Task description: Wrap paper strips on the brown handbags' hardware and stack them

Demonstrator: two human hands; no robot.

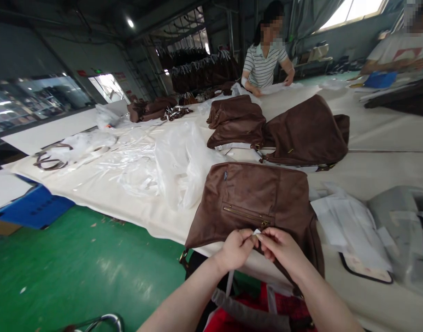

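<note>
A brown leather bag point(249, 189) with a slanted zipper lies flat on the cream-covered table point(156, 214), right in front of me. Just below the zipper's pull, my left hand point(238, 248) and my right hand point(278, 244) meet over the bag's lower edge. Both pinch a small white piece point(256, 232) between their fingertips. What the piece is cannot be made out. Its lower part is hidden by the fingers.
More brown bags point(304, 131) lie behind. Clear plastic bags point(179, 161) spread to the left. White sheets point(346, 216) and a grey machine point(401, 221) sit at right. A person in a striped shirt point(266, 67) works across the table.
</note>
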